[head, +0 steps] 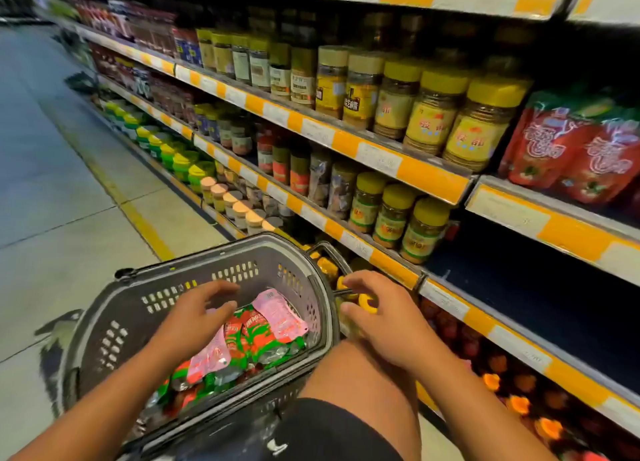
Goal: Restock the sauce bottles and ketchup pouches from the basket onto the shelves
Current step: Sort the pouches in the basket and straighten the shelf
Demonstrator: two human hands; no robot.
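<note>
A grey plastic basket (138,308) stands on the floor in front of me, holding several red-green and pink ketchup pouches (263,329). My left hand (197,311) hovers over the pouches with loosely spread fingers and holds nothing. My right hand (377,318) is just right of the basket rim, its fingers curled near a yellow-capped bottle (367,303) on the low shelf; whether it grips the bottle is unclear. Red ketchup pouches (568,155) stand on the upper right shelf.
Shelves with orange-and-white edge strips (381,159) run along the right, packed with yellow-lidded jars (478,121). A dark bare gap (519,263) lies on the shelf below the pouches. My bent knee (349,384) is beside the basket. The tiled aisle floor (52,190) stretches left.
</note>
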